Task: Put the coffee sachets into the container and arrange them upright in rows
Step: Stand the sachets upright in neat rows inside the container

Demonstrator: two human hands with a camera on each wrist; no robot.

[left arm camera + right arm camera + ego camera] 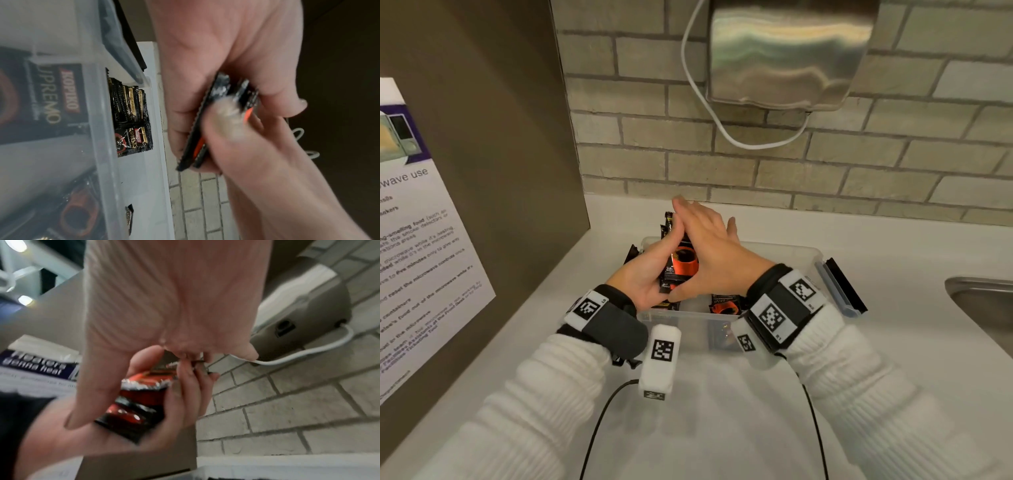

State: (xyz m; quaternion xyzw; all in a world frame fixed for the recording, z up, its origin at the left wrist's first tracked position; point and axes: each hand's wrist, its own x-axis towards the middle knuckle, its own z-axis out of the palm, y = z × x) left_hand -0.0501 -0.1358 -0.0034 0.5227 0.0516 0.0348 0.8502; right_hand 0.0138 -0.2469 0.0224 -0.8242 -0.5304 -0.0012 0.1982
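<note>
A small stack of black-and-orange foil coffee sachets (pixel 677 265) is held above the clear rectangular plastic container (pixel 812 255), sandwiched between the two hands. The left hand (pixel 650 270) cups the stack from the left, its fingers curled round the sachet edges; the right hand (pixel 714 253) lies flat against the stack's other face with fingers extended, the thumb pressing the lower edge. In the left wrist view the stack appears edge-on (pixel 207 128) within the left hand's grasp (pixel 205 65); in the right wrist view the right palm (pixel 174 296) covers the sachets (pixel 135 404). More sachets of the same kind lie inside the container (pixel 726 306), and a further group rests on the white bench (pixel 756 428) behind the container's far left corner (pixel 667 222). A lid (pixel 840 291) leans just beside the container's right wall. A steel sink (pixel 983 301) lies to the right; a brick-tiled wall (pixel 825 164) carries a steel dispenser (pixel 787 51) with a white cable (pixel 722 133).
</note>
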